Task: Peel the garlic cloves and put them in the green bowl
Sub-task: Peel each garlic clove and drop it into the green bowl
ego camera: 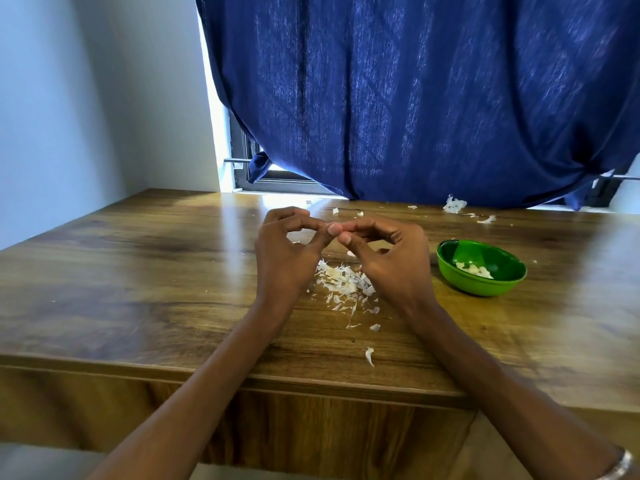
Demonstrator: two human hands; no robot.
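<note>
A garlic clove [335,227], only a pale sliver of it showing, sits pinched between the fingertips of both our hands above the middle of the wooden table [138,271]; how much skin is on it we cannot tell, since the fingers cover nearly all of it. Our left hand [287,251] curls its thumb and forefinger into a ring that closes on the clove from one side, the other fingers bent behind them. Our right hand [388,258] meets it from the other side, thumb and forefinger tips pressed against the same small piece, the remaining fingers loosely curled. Directly under the hands lies a heap of papery garlic peels [341,284], with a few loose flakes trailing toward the table's near edge. To the right of our right hand, near but not touching it, stands the green bowl [485,284], with a small cluster of pale peeled cloves [474,270] in its bottom. Farther back, near the window side of the table, lies a second clump of white skins [454,204] and some scattered bits. A dark blue curtain [415,98] hangs behind the table, its hem brushing the far edge. A metal bangle [620,467] circles our right wrist at the lower corner of the view.
</note>
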